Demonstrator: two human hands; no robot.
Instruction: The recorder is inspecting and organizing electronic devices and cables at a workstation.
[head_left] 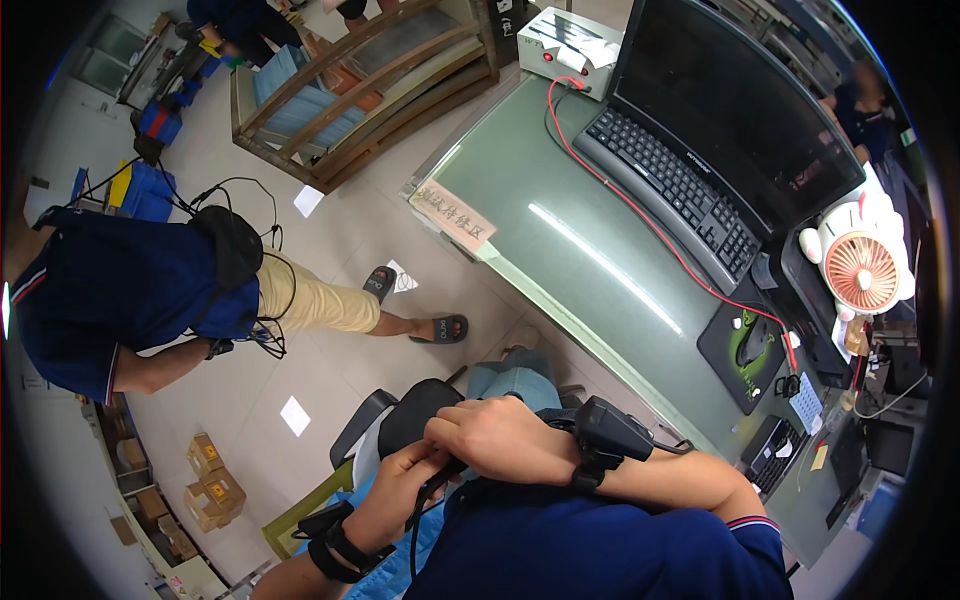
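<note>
My left hand point(397, 488) and my right hand point(482, 436) meet close in front of my body, over my lap. The left fingers are pinched round a thin black cable point(418, 510) that hangs down past my dark blue shirt. Curled over just above them, the right hand is closed, and its fingertips and whatever they grip are hidden. A black strap with a small device point(612, 428) is fastened round my right wrist. Black bands point(340, 550) with a similar device circle my left wrist.
At right, a green-topped desk point(520, 190) bears a laptop point(690, 150), a white box point(570, 50) with a red cable, a mouse point(752, 345) and a small fan point(862, 270). A person point(140, 290) wearing cables stands at left. Cartons point(214, 485) lie on the floor; a wooden crate point(360, 95) stands beyond.
</note>
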